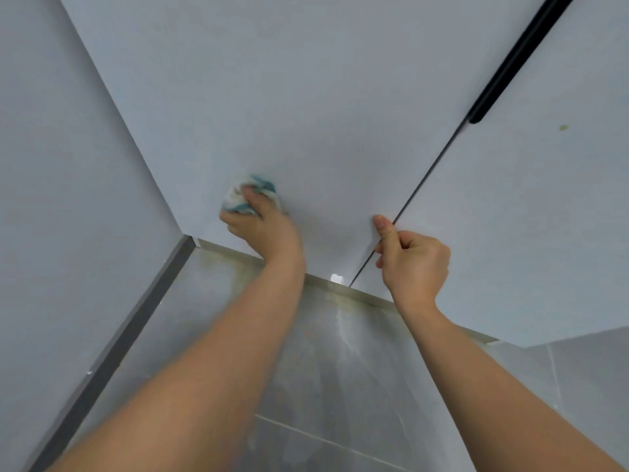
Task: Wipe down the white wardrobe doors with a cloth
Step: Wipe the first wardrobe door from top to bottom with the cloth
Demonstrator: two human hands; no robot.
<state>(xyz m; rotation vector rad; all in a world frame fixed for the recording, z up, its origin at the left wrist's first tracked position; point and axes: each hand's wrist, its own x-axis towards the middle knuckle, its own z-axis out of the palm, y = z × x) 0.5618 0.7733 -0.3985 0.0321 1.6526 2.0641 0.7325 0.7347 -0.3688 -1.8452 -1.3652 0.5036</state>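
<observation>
White, flat left wardrobe door is being wiped near its bottom edge; the right white door at 3 o'clock, carrying a small greenish spot, likely comes next. Left hand grips a bunched white-and-teal cloth against the panel. Right hand, fingers curled, thumb up, rests at the door seam; whether it pinches the edge is unclear. Door tops are cut off.

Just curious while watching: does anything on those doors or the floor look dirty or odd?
Yes. A small greenish spot marks the right door, far from the cloth. Yellowish staining runs along the floor strip below the doors.
</observation>
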